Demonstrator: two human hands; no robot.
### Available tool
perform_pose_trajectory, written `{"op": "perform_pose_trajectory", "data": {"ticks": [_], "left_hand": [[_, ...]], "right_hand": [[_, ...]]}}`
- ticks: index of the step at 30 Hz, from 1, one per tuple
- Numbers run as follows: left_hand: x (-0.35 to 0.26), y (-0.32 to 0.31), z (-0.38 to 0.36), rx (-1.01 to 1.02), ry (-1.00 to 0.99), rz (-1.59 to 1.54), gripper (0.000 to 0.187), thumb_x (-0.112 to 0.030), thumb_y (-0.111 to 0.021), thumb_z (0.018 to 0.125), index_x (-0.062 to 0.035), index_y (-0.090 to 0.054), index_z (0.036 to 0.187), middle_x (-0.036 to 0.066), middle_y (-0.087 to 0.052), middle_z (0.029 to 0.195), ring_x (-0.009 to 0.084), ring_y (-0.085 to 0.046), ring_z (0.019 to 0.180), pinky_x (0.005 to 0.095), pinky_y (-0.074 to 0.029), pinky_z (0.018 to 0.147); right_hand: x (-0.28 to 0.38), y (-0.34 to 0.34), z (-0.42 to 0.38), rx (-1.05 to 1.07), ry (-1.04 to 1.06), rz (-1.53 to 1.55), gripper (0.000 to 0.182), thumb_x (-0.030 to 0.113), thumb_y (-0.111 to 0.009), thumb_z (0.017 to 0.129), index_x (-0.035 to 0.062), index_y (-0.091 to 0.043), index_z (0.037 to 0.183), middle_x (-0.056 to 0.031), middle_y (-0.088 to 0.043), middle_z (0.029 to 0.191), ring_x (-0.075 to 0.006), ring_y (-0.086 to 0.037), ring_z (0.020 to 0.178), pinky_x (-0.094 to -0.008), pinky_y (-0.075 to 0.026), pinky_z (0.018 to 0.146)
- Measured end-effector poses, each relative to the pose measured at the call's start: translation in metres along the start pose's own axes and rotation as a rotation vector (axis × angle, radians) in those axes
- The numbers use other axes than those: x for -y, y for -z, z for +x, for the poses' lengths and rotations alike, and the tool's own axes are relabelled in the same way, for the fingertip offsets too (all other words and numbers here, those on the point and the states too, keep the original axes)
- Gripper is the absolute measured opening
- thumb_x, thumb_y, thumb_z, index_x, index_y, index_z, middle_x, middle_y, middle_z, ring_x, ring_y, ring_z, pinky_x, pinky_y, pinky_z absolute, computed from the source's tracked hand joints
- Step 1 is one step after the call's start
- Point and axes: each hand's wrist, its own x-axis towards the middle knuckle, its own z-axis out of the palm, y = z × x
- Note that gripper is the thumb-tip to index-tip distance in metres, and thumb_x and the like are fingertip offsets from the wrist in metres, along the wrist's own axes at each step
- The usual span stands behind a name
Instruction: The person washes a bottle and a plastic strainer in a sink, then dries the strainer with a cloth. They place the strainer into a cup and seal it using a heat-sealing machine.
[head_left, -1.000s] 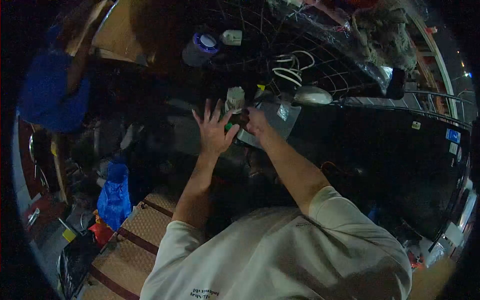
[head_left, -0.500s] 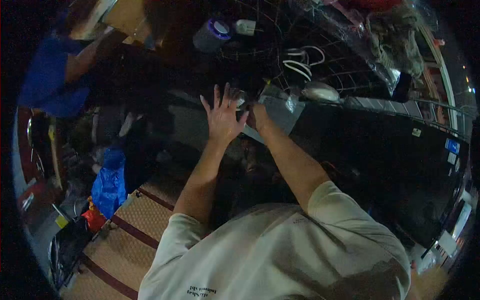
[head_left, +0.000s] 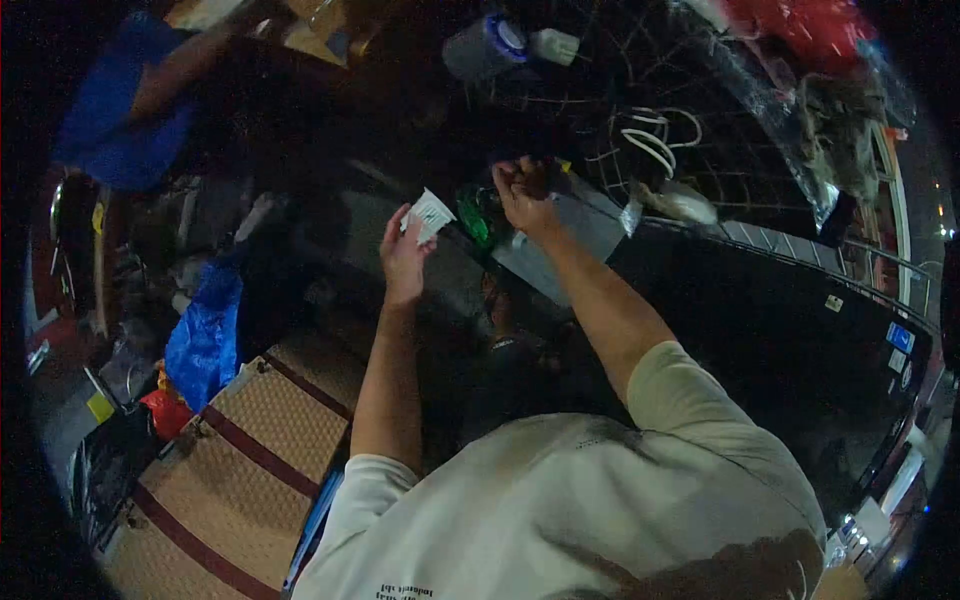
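My left hand (head_left: 402, 262) grips a small white cup (head_left: 428, 217) with dark print, tilted with its wide rim toward the upper right. To the right, my right hand (head_left: 527, 197) is raised with its fingers curled in; whatever they hold, if anything, is lost in the dark. It is above the far edge of a flat grey panel (head_left: 575, 245). Between the hands is a shiny green plastic item (head_left: 479, 218), perhaps a bag, at the panel's left edge.
Beyond the hands is a dark wire mesh with a coiled white cable (head_left: 655, 145), a purple-rimmed cylinder (head_left: 485, 48) and a white pouch (head_left: 683, 203). A person in a blue shirt (head_left: 130, 110) is at upper left. A woven seat (head_left: 270, 420) and blue bag (head_left: 205, 330) are at lower left.
My left hand, spread beside the right before, has moved left and now holds the white cup. My right hand has lifted slightly farther away. The green plastic has come into sight.
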Motion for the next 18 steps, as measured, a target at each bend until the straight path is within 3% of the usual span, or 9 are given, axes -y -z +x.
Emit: {"op": "perform_pose_trajectory", "data": {"ticks": [2, 3, 5, 6, 9, 11, 14, 16, 18], "left_hand": [[0.008, 0.011, -0.010, 0.050, 0.022, -0.097, 0.046, -0.026, -0.049, 0.104, -0.0030, -0.040, 0.143, 0.013, -0.062, 0.113, 0.0176, -0.060, 0.089, 0.0317, -0.050, 0.074], [0.010, 0.017, -0.013, 0.160, -0.008, -0.106, 0.049, -0.032, -0.043, 0.105, -0.0034, -0.038, 0.145, 0.013, -0.059, 0.118, 0.0186, -0.059, 0.094, 0.0336, -0.049, 0.078], [0.021, 0.022, -0.010, 0.243, 0.087, -0.379, 0.057, -0.041, -0.033, 0.107, -0.0046, -0.034, 0.150, 0.012, -0.052, 0.135, 0.0240, -0.056, 0.112, 0.0410, -0.048, 0.092], [0.021, 0.020, -0.013, 0.237, 0.086, -0.383, 0.057, -0.041, -0.033, 0.107, -0.0046, -0.034, 0.150, 0.012, -0.052, 0.135, 0.0240, -0.056, 0.112, 0.0410, -0.048, 0.092], [0.006, 0.008, -0.018, 0.357, -0.076, -0.263, 0.054, -0.038, -0.034, 0.107, -0.0050, -0.034, 0.150, 0.011, -0.052, 0.139, 0.0273, -0.054, 0.123, 0.0448, -0.044, 0.103], [-0.002, 0.006, -0.011, 0.597, 0.198, -0.861, 0.053, -0.036, -0.033, 0.107, -0.0048, -0.035, 0.149, 0.012, -0.052, 0.140, 0.0279, -0.050, 0.131, 0.0461, -0.040, 0.109], [-0.012, -0.001, -0.005, 0.674, 0.223, -0.854, 0.053, -0.037, -0.034, 0.107, -0.0043, -0.036, 0.148, 0.011, -0.055, 0.137, 0.0259, -0.051, 0.129, 0.0452, -0.042, 0.107], [-0.023, -0.017, -0.006, 0.535, 0.181, -0.675, 0.054, -0.037, -0.036, 0.106, -0.0044, -0.036, 0.149, 0.012, -0.056, 0.135, 0.0265, -0.053, 0.127, 0.0453, -0.045, 0.104], [-0.028, -0.026, -0.002, 0.399, 0.144, -0.492, 0.055, -0.036, -0.038, 0.104, -0.0046, -0.036, 0.149, 0.012, -0.057, 0.134, 0.0271, -0.055, 0.124, 0.0455, -0.047, 0.101]], "right_hand": [[0.000, -0.017, -0.002, 0.053, -0.042, 0.125, 0.033, 0.016, -0.065, 0.088, -0.0046, -0.061, 0.114, -0.0199, -0.066, 0.108, -0.0355, -0.065, 0.099, -0.0442, -0.053, 0.087], [0.002, -0.042, -0.008, 0.151, -0.319, 0.540, 0.034, 0.016, -0.067, 0.086, -0.0042, -0.061, 0.113, -0.0194, -0.066, 0.105, -0.0353, -0.065, 0.095, -0.0443, -0.053, 0.084], [-0.001, -0.068, -0.011, 0.192, -0.620, 0.862, 0.036, 0.017, -0.072, 0.082, -0.0033, -0.062, 0.110, -0.0183, -0.067, 0.099, -0.0351, -0.067, 0.087, -0.0445, -0.054, 0.079], [-0.008, -0.039, 0.002, 0.374, -0.429, 0.576, 0.038, 0.019, -0.075, 0.079, -0.0015, -0.063, 0.109, -0.0179, -0.068, 0.095, -0.0347, -0.067, 0.082, -0.0450, -0.055, 0.076], [-0.011, -0.022, 0.006, 0.311, -0.492, 0.489, 0.021, 0.029, -0.067, 0.088, 0.0095, -0.074, 0.091, -0.0156, -0.071, 0.100, -0.0343, -0.067, 0.097, -0.0431, -0.052, 0.089], [-0.013, -0.003, 0.010, 0.367, -0.514, 0.478, 0.022, 0.029, -0.067, 0.089, 0.0091, -0.074, 0.094, -0.0152, -0.071, 0.099, -0.0351, -0.067, 0.096, -0.0446, -0.052, 0.090], [-0.016, -0.007, -0.001, 0.472, -0.502, 0.392, 0.028, 0.032, -0.066, 0.089, 0.0077, -0.072, 0.101, -0.0154, -0.070, 0.103, -0.0358, -0.065, 0.102, -0.0471, -0.051, 0.092], [-0.016, 0.008, 0.008, 0.520, -0.471, 0.315, 0.031, 0.033, -0.066, 0.089, 0.0068, -0.071, 0.104, -0.0161, -0.069, 0.106, -0.0358, -0.063, 0.108, -0.0480, -0.050, 0.094], [-0.015, 0.041, 0.032, 0.830, -0.552, 0.285, 0.033, 0.027, -0.065, 0.087, 0.0113, -0.067, 0.116, -0.0126, -0.065, 0.118, -0.0334, -0.055, 0.121, -0.0488, -0.037, 0.110]]}}
